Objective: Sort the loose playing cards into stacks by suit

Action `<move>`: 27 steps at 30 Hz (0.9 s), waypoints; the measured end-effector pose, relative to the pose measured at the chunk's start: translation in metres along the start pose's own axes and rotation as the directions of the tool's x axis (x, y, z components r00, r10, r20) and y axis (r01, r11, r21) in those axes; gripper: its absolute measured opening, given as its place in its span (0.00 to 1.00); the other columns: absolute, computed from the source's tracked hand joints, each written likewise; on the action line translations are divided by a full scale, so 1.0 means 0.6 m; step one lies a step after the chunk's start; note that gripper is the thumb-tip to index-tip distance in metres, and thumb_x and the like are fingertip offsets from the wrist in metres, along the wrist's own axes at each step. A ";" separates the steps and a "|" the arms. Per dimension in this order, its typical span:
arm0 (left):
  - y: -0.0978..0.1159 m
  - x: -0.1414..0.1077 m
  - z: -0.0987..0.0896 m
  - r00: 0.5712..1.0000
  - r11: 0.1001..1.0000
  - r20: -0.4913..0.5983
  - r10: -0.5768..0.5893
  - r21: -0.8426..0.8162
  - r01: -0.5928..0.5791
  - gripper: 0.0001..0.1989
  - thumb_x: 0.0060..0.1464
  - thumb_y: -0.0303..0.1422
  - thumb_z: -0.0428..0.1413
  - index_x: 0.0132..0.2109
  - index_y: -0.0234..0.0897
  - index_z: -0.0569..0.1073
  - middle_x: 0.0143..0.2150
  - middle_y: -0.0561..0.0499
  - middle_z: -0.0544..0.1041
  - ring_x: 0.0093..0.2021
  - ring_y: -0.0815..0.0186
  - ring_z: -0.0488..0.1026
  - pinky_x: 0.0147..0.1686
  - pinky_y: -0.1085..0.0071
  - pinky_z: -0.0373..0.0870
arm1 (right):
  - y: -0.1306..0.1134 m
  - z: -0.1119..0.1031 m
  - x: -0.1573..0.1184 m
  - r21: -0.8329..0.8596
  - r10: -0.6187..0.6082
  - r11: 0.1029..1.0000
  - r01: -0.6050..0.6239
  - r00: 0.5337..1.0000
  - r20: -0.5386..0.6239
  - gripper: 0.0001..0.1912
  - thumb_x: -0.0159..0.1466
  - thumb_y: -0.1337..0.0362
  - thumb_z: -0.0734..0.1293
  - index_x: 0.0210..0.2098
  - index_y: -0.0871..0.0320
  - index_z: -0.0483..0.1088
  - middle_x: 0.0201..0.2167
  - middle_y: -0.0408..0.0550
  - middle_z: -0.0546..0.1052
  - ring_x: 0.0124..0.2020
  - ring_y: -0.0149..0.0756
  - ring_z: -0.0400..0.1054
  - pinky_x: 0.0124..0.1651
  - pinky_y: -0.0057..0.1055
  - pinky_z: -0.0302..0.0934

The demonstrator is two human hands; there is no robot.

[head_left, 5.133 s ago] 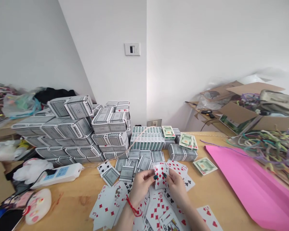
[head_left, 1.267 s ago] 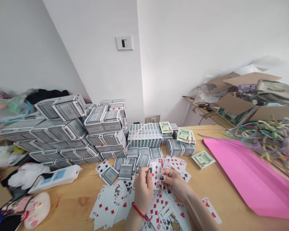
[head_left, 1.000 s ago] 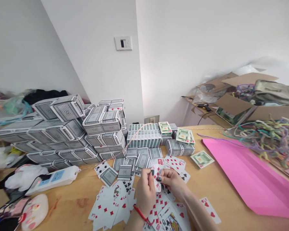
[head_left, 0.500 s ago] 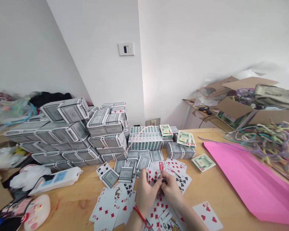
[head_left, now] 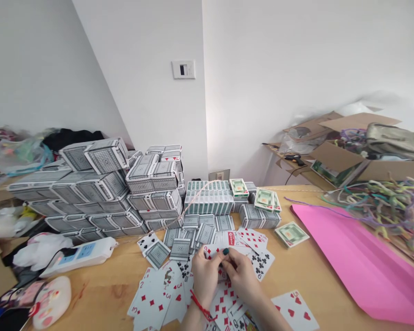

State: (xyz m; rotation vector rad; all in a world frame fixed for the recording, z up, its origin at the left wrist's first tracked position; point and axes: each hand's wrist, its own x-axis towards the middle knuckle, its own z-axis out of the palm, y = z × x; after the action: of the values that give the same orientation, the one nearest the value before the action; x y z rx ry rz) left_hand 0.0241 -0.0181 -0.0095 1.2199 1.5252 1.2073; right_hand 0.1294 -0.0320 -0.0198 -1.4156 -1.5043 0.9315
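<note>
Over loose cards on the wooden table, my left hand (head_left: 206, 271) and my right hand (head_left: 240, 271) meet, thumbs and fingers pressed together. Between them is a nine-of-diamonds playing card (head_left: 212, 250), mostly covered by the fingers; it seems pinched by both hands. A dark-painted nail shows on one thumb. Face-up cards (head_left: 152, 294) spread left of my left wrist, which wears a red cord bracelet. More red cards (head_left: 224, 301) lie under my forearms. Beyond the hands sit face-down cards (head_left: 180, 249) and a club card (head_left: 262, 264).
Blocks built of playing cards (head_left: 96, 184) are stacked at the left. Boxed decks (head_left: 209, 197) stand at the back, with another green deck (head_left: 291, 234) nearer. Pink paper (head_left: 355, 266) and tangled yarn (head_left: 396, 207) lie right. A power strip (head_left: 81, 255) is at the left.
My hands have drawn closer together and their fingers have turned over the card. The nine's corner now shows above my left thumb. The surrounding cards look unmoved.
</note>
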 end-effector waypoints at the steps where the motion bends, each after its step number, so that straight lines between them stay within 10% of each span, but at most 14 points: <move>1: 0.001 0.000 0.000 1.000 1.000 -0.009 -0.005 -0.007 0.005 0.10 0.43 0.36 0.57 0.25 0.35 0.66 0.20 0.55 0.70 0.23 0.67 0.68 0.25 0.72 0.64 | -0.002 0.000 0.000 -0.013 -0.004 1.000 0.004 1.000 0.006 0.09 0.54 0.68 0.59 0.19 0.56 0.54 0.17 0.40 0.62 0.21 0.31 0.56 0.26 0.26 0.50; 8: 0.009 0.001 -0.001 0.994 0.992 -0.093 0.056 0.117 -0.045 0.14 0.40 0.41 0.58 0.23 0.37 0.65 0.20 0.55 0.69 0.23 0.65 0.65 0.26 0.70 0.62 | 0.002 0.004 -0.001 0.070 0.049 0.996 -0.049 0.999 0.005 0.10 0.55 0.67 0.59 0.19 0.56 0.52 0.16 0.38 0.59 0.20 0.30 0.53 0.25 0.26 0.49; 16: 0.000 0.011 -0.019 0.994 0.997 0.084 0.063 -0.050 -0.059 0.15 0.55 0.41 0.44 0.34 0.37 0.69 0.32 0.51 0.72 0.34 0.64 0.68 0.34 0.72 0.63 | 0.012 -0.018 0.014 0.403 0.167 0.897 -0.183 0.983 0.076 0.14 0.54 0.56 0.63 0.20 0.57 0.56 0.14 0.35 0.55 0.17 0.26 0.47 0.21 0.24 0.44; 27: -0.007 0.010 -0.014 0.962 0.952 0.160 0.220 0.181 -0.248 0.09 0.55 0.35 0.43 0.29 0.39 0.59 0.18 0.59 0.57 0.18 0.70 0.56 0.20 0.75 0.52 | 0.007 -0.015 0.011 0.563 0.255 0.788 -0.249 0.964 0.069 0.16 0.54 0.51 0.64 0.24 0.59 0.63 0.14 0.35 0.56 0.14 0.23 0.47 0.17 0.22 0.42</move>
State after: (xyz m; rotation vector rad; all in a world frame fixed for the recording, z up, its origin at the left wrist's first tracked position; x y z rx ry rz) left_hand 0.0143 -0.0140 -0.0119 1.6229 1.4545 1.1113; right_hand 0.1395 -0.0254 -0.0201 -1.1766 -0.9110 1.3987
